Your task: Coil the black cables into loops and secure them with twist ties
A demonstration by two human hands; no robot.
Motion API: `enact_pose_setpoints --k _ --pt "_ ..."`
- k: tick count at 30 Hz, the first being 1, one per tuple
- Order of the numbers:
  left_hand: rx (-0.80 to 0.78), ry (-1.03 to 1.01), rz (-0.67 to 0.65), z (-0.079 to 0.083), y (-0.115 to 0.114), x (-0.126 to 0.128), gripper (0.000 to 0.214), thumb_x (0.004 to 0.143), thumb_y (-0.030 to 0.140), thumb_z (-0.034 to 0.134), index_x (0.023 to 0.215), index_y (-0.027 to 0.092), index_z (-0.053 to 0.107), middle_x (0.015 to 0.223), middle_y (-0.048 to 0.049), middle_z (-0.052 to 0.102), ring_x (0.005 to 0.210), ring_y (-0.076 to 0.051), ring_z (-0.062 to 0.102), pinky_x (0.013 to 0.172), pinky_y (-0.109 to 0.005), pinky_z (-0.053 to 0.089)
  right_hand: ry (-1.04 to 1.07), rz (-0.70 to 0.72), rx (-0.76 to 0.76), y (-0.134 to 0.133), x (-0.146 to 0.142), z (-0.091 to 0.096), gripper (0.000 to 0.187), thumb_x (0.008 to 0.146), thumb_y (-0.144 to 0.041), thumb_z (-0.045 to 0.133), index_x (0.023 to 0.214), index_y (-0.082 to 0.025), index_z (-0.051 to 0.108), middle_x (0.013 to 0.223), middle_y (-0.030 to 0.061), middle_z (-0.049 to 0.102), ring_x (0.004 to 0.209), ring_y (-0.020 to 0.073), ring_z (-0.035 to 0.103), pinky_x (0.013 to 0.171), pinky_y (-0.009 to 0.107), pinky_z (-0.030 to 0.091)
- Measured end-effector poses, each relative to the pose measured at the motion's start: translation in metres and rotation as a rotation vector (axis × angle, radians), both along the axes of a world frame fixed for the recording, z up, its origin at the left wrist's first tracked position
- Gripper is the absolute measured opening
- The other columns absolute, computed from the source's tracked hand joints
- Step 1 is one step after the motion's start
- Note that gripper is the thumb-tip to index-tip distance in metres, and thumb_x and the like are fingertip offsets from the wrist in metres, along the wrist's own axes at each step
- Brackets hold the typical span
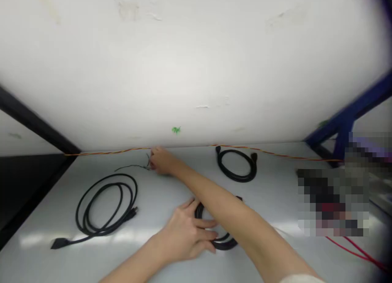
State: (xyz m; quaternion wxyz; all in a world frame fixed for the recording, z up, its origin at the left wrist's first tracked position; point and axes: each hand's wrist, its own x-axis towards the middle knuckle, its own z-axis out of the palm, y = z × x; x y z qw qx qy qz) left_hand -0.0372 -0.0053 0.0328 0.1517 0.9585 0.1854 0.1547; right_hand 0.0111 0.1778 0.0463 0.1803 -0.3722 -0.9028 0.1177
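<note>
The counter (153,209) is white. At its left, a black rubber-sheathed power cord (136,189) lies in loose loops, with its black moulded plug (59,243) trailing toward the front left corner. A twisted orange-and-red wire (107,151) runs along the back edge, at the foot of a scuffed white wall panel (196,62).

Near that edge, a thin dark wire (131,167) ends at the right hand (163,161). Its fingers are drawn together at the wire, but a clamped grip cannot be confirmed. The left hand (185,234) lies over a coiled black cable (225,245) near the front edge, fingers apart, pressing on the coil rather than closed around it. The right forearm (220,197) crosses just above this coil.

Further right, a small coiled black cord (237,179) sits near the back edge. A pixelated patch (330,201) obscures the right side, and red wires (358,252) run toward the front right corner.

Risks: tension on the thin dark wire could disturb the nearby twisted wire. Because the open left hand only presses the coil, easing that pressure could let it spring or slide.
</note>
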Motion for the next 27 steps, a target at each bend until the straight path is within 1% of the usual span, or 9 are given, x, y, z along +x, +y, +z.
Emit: enact_pose_setpoints --k 3,5,8,10,13,15,20,24,27 --pt "-0.056 0.031 -0.012 0.003 0.0 -0.003 0.028 0.097 0.055 0.064 0.111 0.033 0.077 0.122 0.0024 0.077 0.134 -0.035 0.052 0.105 -0.049 0.048 0.075 -0.003 -0.025 -0.004 0.01 0.009 0.01 0.087 -0.004 0.067 0.09 -0.014 0.071 0.104 0.0081 0.068 0.099 0.0205 0.059 0.089 0.031 0.046" --pt "-0.068 0.044 -0.015 0.002 -0.001 -0.004 0.027 0.099 0.052 0.064 0.115 0.034 0.076 0.128 0.0031 0.075 0.147 -0.038 0.041 0.114 -0.055 0.042 0.134 -0.007 -0.043 -0.01 0.03 0.015 0.014 0.095 -0.007 0.059 0.1 -0.015 0.07 0.1 0.0041 0.07 0.092 0.0163 0.061 0.085 0.027 0.046" --pt "-0.069 0.032 -0.012 -0.003 -0.001 -0.004 0.02 0.101 0.044 0.062 0.106 0.032 0.078 0.128 0.004 0.075 0.155 -0.039 0.031 0.121 -0.058 0.035 0.239 -0.038 -0.094 -0.029 0.081 0.024 0.021 0.102 -0.013 0.052 0.114 -0.016 0.068 0.099 0.0022 0.073 0.085 0.0131 0.063 0.08 0.024 0.048" --pt "-0.062 0.022 -0.023 -0.005 0.0 -0.004 0.018 0.1 0.041 0.064 0.102 0.031 0.078 0.128 0.0034 0.075 0.156 -0.04 0.03 0.122 -0.059 0.034 0.428 -0.105 -0.234 -0.049 0.123 0.026 0.025 0.101 -0.017 0.056 0.122 -0.016 0.069 0.1 0.0038 0.075 0.087 0.0145 0.067 0.08 0.025 0.05" --pt "-0.063 0.029 -0.03 -0.004 0.001 -0.003 0.018 0.1 0.041 0.065 0.102 0.03 0.078 0.129 0.0032 0.075 0.155 -0.041 0.031 0.121 -0.059 0.037 0.448 -0.245 -0.344 -0.089 0.176 0.02 0.016 0.096 -0.019 0.062 0.103 -0.018 0.077 0.104 0.0059 0.078 0.095 0.0185 0.07 0.083 0.028 0.05" --pt "-0.073 0.038 -0.019 -0.001 0.001 -0.002 0.018 0.1 0.042 0.064 0.103 0.03 0.078 0.129 0.0034 0.075 0.156 -0.041 0.031 0.121 -0.059 0.039 0.418 -0.339 -0.393 -0.117 0.194 0.01 0.016 0.096 -0.021 0.061 0.097 -0.02 0.077 0.099 0.005 0.079 0.093 0.0199 0.07 0.083 0.03 0.051" --pt "-0.076 0.015 0.042 -0.004 -0.005 0.002 0.015 0.099 0.037 0.066 0.104 0.032 0.079 0.124 0.0026 0.077 0.156 -0.039 0.03 0.123 -0.062 0.036 0.431 -0.535 -0.211 -0.168 0.187 -0.029 0.018 0.1 -0.021 0.053 0.093 -0.02 0.069 0.092 0.0052 0.074 0.087 0.021 0.066 0.08 0.034 0.051" --pt "-0.081 -0.001 0.097 -0.005 -0.009 0.005 0.016 0.098 0.036 0.066 0.106 0.034 0.08 0.12 0.0005 0.079 0.155 -0.041 0.033 0.119 -0.067 0.04 0.342 -0.553 -0.019 -0.177 0.175 -0.048 0.02 0.105 -0.021 0.045 0.094 -0.02 0.062 0.09 0.0048 0.068 0.085 0.0213 0.062 0.079 0.035 0.05" --pt "-0.169 0.014 0.118 0.007 -0.007 0.002 0.024 0.092 0.044 0.073 0.113 0.034 0.079 0.12 -0.0016 0.079 0.153 -0.041 0.036 0.118 -0.064 0.043 0.245 -0.546 0.081 -0.176 0.172 -0.053 0.024 0.107 -0.019 0.041 0.093 -0.019 0.061 0.088 0.0053 0.065 0.082 0.0221 0.059 0.078 0.036 0.049"
